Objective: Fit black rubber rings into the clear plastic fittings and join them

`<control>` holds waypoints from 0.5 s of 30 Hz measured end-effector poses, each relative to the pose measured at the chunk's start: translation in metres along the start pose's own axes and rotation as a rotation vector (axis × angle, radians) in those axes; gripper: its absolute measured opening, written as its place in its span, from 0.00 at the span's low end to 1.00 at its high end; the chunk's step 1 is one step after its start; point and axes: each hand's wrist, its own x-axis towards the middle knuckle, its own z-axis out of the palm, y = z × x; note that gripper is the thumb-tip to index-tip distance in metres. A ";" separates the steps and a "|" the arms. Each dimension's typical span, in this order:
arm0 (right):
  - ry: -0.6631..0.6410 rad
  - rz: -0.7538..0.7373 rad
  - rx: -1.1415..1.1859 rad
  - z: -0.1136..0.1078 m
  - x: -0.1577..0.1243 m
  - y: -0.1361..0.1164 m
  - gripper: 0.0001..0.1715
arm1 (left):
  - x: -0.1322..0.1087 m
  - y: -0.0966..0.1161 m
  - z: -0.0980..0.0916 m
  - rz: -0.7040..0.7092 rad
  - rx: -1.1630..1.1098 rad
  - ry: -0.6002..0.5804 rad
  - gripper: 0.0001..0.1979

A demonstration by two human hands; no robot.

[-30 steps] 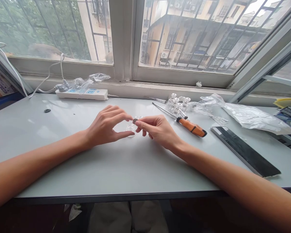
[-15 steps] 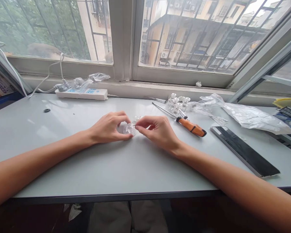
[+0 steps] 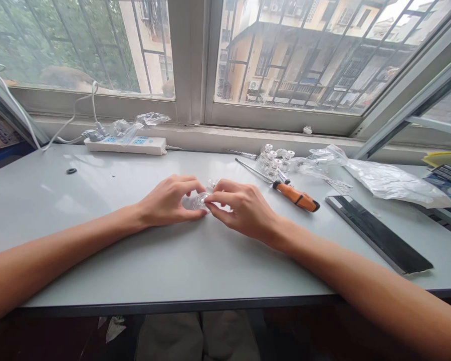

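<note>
Closed in together, have they?

Yes, the left hand (image 3: pixel 167 203) and right hand (image 3: pixel 244 210) both grip one clear plastic piece (image 3: pixel 200 202) mid-counter (image 3: pixel 97 260).

What's left?

Past the orange-handled screwdriver (image 3: pixel 296 196), more clear pieces (image 3: pixel 274 163) stand ungrasped

- Right hand (image 3: pixel 244 210) shifted closer to the left hand (image 3: pixel 169 201), with almost no gap left between them
- Right fingers (image 3: pixel 220 199) now closed onto the middle of the clear plastic disc (image 3: pixel 201 201)
- Left fingers (image 3: pixel 193 188) curled further around the disc's edge
</note>
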 end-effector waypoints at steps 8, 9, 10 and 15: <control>-0.079 -0.052 -0.224 -0.006 0.002 -0.008 0.15 | 0.000 0.001 0.002 -0.012 -0.012 -0.008 0.11; -0.086 -0.063 -0.254 -0.006 0.002 -0.010 0.16 | 0.000 0.001 0.002 -0.017 -0.016 -0.015 0.11; -0.084 -0.070 -0.272 -0.007 0.002 -0.011 0.16 | 0.001 0.002 0.001 -0.022 -0.018 -0.022 0.12; -0.021 -0.064 -0.217 -0.006 0.000 -0.012 0.12 | 0.000 0.004 -0.001 -0.054 -0.022 -0.059 0.11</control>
